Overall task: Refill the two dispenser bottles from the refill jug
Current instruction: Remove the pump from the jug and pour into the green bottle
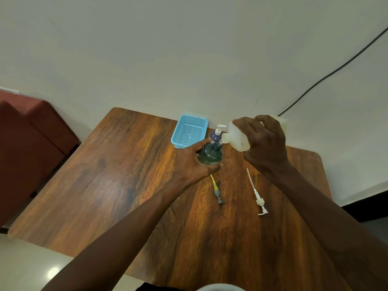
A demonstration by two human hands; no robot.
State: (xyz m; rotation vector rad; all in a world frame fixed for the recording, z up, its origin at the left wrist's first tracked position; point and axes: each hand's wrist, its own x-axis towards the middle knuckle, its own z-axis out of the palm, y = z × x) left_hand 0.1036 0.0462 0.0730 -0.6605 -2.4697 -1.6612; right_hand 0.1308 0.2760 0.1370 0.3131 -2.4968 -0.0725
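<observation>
The green dispenser bottle (210, 157) stands upright on the bench (126, 175), its neck just below the spout of the refill jug (237, 137). The jug is tipped, its long axis running from the right grip (265, 141) down and left toward that neck. The right grip is clamped round the jug and the left grip (192, 162) curls round the green bottle. The purple bottle (214, 135), pump on, stands just behind.

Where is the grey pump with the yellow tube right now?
Head view: the grey pump lies flat on the wooden table, nearer than the green bottle, left of the white pump.
</observation>
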